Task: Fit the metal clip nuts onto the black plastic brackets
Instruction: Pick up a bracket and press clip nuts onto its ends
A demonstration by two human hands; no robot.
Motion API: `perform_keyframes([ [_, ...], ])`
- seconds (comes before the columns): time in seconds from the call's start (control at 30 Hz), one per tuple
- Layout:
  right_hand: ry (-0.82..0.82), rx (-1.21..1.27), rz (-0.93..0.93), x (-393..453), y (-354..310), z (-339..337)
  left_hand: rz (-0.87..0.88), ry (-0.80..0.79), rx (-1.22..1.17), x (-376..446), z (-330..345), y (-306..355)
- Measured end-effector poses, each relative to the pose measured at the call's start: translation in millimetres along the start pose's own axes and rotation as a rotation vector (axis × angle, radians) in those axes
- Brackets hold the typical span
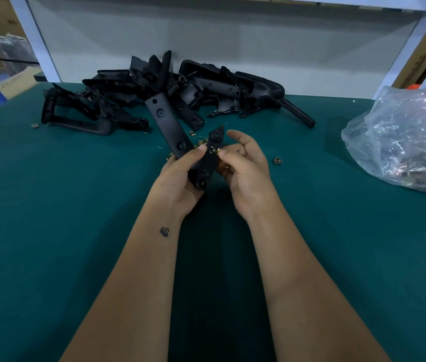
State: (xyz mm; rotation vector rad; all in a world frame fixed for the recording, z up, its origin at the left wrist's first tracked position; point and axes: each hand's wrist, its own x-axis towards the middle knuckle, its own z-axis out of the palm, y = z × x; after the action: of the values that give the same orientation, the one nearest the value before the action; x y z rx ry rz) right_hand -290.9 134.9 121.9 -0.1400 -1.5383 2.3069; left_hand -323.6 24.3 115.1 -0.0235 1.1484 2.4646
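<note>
My left hand [180, 176] grips a black plastic bracket [167, 121], a V-shaped piece with one long arm reaching up left and a shorter arm pointing up right. My right hand [243, 165] pinches a small brass-coloured clip nut [217, 151] against the edge of the shorter arm, thumb and forefinger on it. Both hands are held above the green table [50, 205] at its middle. Several loose clip nuts [201, 141] lie on the table just behind the hands, partly hidden by them.
A heap of black plastic brackets [159, 92] lies at the back of the table against a grey wall. A clear plastic bag [405, 142] with metal parts sits at the right. Single clip nuts lie at the left [34, 125] and right [276, 160].
</note>
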Motion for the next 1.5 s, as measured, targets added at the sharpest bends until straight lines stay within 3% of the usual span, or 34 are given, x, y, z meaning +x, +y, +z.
perform_keyframes([
  [0.33, 0.016, 0.051, 0.027, -5, -2, 2, 0.107, -0.047, 0.205, -4, 2, 3],
  [0.57, 0.01, -0.043, 0.03, -1, -9, 3, 0.107, -0.027, 0.09, -3, 7, -5],
  [0.7, 0.307, -0.133, -0.021, 0, -8, -6, 0.115, 0.102, -0.13, 1, 5, 0],
  [0.8, 0.454, -0.549, -0.058, 3, -6, -23, 0.13, 0.171, -0.284, 2, -3, 6],
  [0.87, 0.396, -0.824, -0.117, 3, -5, -26, 0.123, 0.184, -0.348, 1, -5, 7],
  [1.0, 0.082, -1.38, -0.177, 3, 7, -19, 0.114, 0.182, -0.365, 1, -4, 6],
  [1.07, 0.021, -1.55, -0.164, 3, 10, -17, 0.113, 0.181, -0.354, 1, -3, 7],
  [1.2, 0.07, -1.429, -0.191, 5, 8, -19, 0.112, 0.176, -0.335, 1, -3, 6],
  [1.5, 0.042, -1.499, -0.197, 6, 11, -20, 0.107, 0.169, -0.331, 1, -3, 6],
])
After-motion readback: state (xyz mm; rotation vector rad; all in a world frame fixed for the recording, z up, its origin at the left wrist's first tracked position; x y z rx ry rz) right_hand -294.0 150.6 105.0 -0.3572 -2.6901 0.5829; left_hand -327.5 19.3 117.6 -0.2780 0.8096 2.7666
